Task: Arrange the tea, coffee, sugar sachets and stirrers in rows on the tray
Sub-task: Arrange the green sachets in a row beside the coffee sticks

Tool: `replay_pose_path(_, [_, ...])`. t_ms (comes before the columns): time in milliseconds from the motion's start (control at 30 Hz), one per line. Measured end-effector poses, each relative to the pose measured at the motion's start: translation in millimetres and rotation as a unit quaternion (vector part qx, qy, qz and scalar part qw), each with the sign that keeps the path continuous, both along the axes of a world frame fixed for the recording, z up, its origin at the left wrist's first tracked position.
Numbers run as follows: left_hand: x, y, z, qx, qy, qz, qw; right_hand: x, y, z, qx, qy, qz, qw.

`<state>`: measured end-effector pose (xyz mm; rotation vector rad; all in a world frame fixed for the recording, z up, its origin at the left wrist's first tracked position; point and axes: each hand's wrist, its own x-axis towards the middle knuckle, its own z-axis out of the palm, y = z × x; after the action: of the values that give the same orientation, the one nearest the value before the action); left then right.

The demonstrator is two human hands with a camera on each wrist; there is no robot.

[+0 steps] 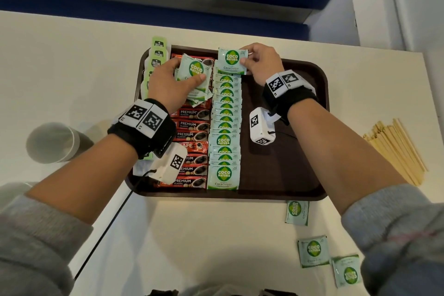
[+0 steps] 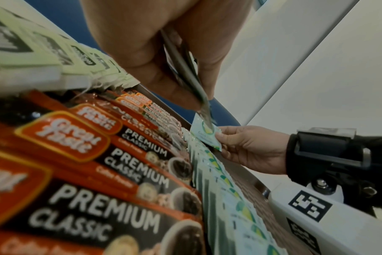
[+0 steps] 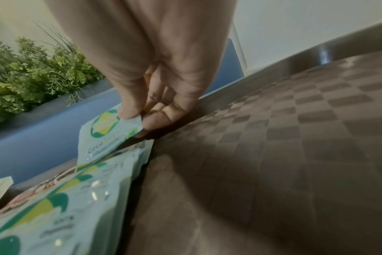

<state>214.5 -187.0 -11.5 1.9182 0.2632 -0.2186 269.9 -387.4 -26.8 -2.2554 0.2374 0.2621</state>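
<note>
There, sugar sachet (image 1: 232,60) between right fingers (image 1: 247,61)

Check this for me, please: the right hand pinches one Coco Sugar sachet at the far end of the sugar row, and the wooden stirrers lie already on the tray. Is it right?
Not quite. The wooden stirrers lie on the table, right of the tray, as the head view shows. The rest holds: the right hand pinches one Coco Sugar sachet at the far end of the sugar row.

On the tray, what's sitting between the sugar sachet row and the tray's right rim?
Only bare tray floor lies between the sugar sachet row and the right rim, with the right hand and its wrist camera above it; the head view shows it.
</note>
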Motion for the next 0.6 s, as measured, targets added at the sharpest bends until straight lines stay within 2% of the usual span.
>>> replay_pose_path(233, [-1.6, 1.6, -0.6, -0.003, 0.004, -0.002, 1.0, 0.8, 1.9, -3.7, -0.037, -0.015, 0.002, 0.999])
replay_pose_path(600, [-3.1, 0.7, 1.6, 0.002, 0.003, -0.009, 1.0, -1.5, 3.8, -5.6, -0.025, -0.019, -0.025, 0.999])
